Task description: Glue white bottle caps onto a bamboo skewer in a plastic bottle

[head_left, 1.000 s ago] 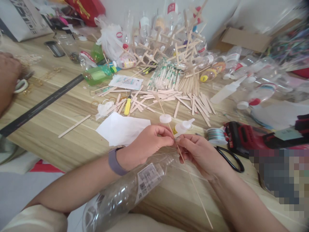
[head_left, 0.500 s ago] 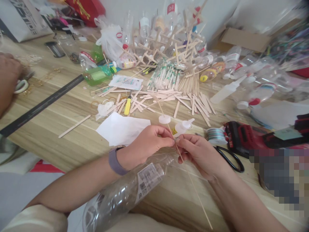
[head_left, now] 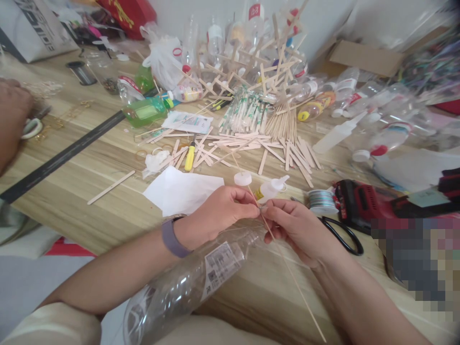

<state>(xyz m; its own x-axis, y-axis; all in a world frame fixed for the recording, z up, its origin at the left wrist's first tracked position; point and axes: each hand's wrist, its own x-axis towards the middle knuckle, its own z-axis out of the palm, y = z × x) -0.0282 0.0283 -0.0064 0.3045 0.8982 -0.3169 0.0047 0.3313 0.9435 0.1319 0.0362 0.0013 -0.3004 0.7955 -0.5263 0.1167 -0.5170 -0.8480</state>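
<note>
My left hand (head_left: 226,206), with a band on its wrist, pinches a thin wooden skewer (head_left: 295,278) between thumb and finger. My right hand (head_left: 298,227) is closed at the same spot, its fingertips meeting the left ones around the skewer. Whatever small thing may lie between the fingertips is hidden. The skewer slants from upper left to lower right, with a white bottle cap (head_left: 243,179) near its upper part; whether it runs through the cap I cannot tell. Below my hands a large clear plastic bottle (head_left: 176,287) lies on its side, its neck under my fingers.
Just beyond my hands are a small glue bottle (head_left: 271,188), white paper (head_left: 183,189) and a wire spool (head_left: 322,201). A red power tool (head_left: 370,203) and black-handled scissors (head_left: 347,235) lie right. Craft sticks (head_left: 237,142) and bottles fill the back. Another person's hand (head_left: 14,120) is left.
The skewer's upper part and the white cap have shifted slightly left, and its lower end slightly right. Both hands keep their pinch in nearly the same place.
</note>
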